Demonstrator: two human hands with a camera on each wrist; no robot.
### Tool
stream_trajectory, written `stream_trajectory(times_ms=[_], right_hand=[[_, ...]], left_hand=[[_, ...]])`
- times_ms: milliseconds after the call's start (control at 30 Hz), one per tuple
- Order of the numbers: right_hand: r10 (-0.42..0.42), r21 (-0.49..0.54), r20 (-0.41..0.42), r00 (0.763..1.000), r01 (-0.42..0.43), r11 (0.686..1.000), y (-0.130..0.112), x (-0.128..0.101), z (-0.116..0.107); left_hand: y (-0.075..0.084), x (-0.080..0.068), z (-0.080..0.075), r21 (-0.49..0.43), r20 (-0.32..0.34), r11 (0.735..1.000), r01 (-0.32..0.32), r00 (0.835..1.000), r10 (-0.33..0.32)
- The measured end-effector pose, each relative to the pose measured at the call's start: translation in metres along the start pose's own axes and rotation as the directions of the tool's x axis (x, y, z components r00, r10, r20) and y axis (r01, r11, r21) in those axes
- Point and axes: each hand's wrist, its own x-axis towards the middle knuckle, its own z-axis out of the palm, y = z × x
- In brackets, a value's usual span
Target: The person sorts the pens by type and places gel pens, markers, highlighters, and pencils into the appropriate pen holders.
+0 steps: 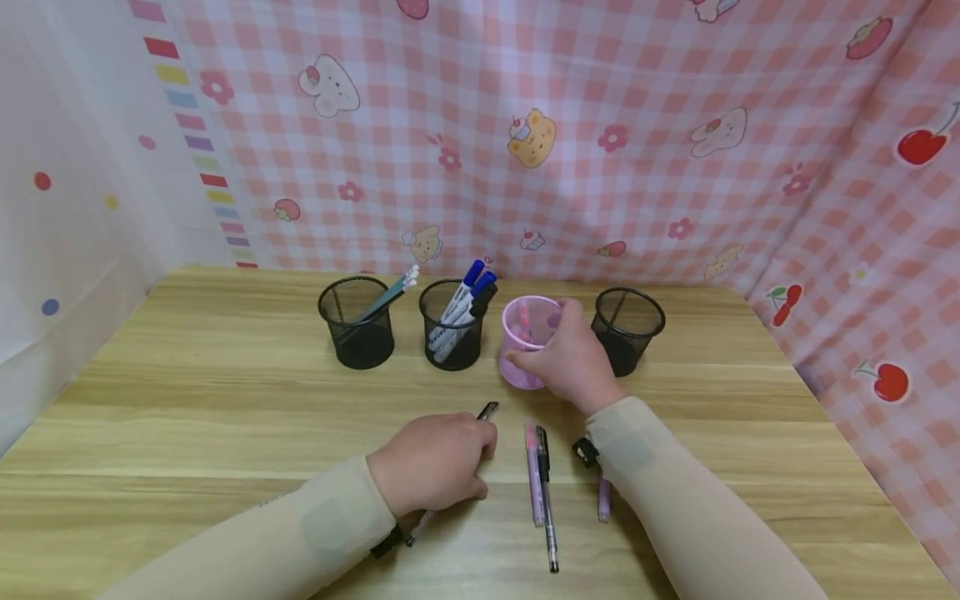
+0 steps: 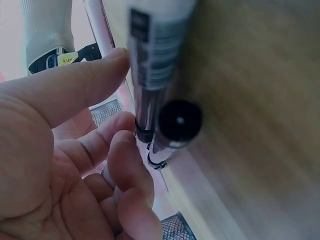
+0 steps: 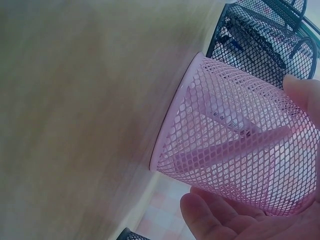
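Observation:
My right hand (image 1: 577, 358) grips the pink mesh pen holder (image 1: 521, 377) near its rim, thumb on one side and fingers on the other. Inside it, the right wrist view shows pink pens (image 3: 230, 150) through the mesh. Low over the table, my left hand (image 1: 435, 462) is at a black-capped pen (image 1: 488, 410), which it partly covers. In the left wrist view, a clear pen with a barcode label (image 2: 160, 50) and a black-ended pen (image 2: 180, 120) lie beside the thumb and fingertips, with a gap between thumb and forefinger.
A purple pen (image 1: 536, 483) and a black-capped clear pen (image 1: 550, 517) lie side by side between the arms. Another purple pen (image 1: 603, 500) is partly under the right wrist. Black mesh holders contain pencils (image 1: 386, 300) and markers (image 1: 457, 317); another black holder (image 1: 626, 350) stands right.

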Motion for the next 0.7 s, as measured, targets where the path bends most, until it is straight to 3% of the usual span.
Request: stream_trajectory(times_ms=[700], right_hand=[[-0.01,-0.006,-0.008,1.0,0.01,1.0,-0.0011,-0.0005,0.0004]], left_hand=[[0.0003,0.0012,-0.0027,0.016,0.011,0.999,0.042,0.999,-0.042]])
